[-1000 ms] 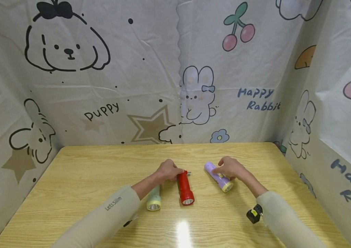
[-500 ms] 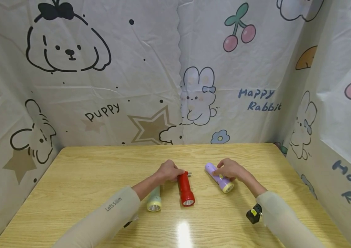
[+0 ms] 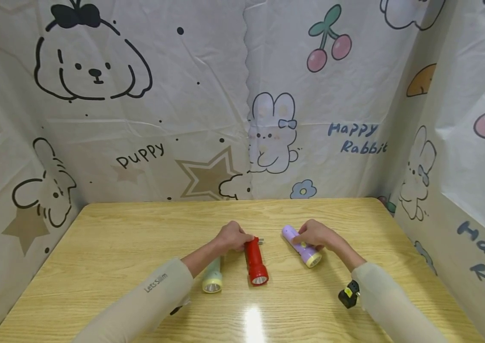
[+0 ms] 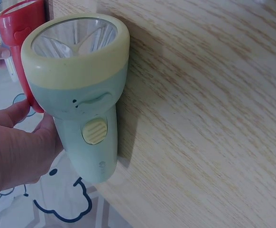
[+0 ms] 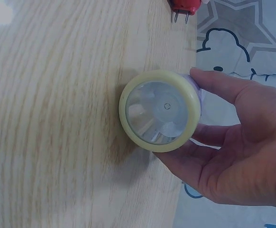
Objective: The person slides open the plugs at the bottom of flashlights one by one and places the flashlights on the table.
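Three flashlights lie on the wooden table, lenses toward me. My left hand (image 3: 234, 237) pinches the tail end of the red flashlight (image 3: 255, 262), whose plug prongs stick out to the right. Under my left wrist lies a mint-green flashlight (image 4: 88, 142) with a pale yellow head and ribbed switch; in the head view my forearm hides its tail. Over to the right, my right hand (image 3: 317, 234) grips the purple flashlight (image 3: 289, 233) around its body, thumb on one side and fingers on the other. Its yellow-rimmed lens (image 5: 161, 111) faces the right wrist camera.
The light wooden table (image 3: 139, 238) ends at a printed cloth backdrop (image 3: 208, 95), with cloth on both sides too. A small black device (image 3: 348, 294) is worn under my right wrist. Glare shows near the table's front.
Almost nothing moves; both hands stay on their flashlights. The right thumb and fingers settle slightly closer around the purple flashlight.
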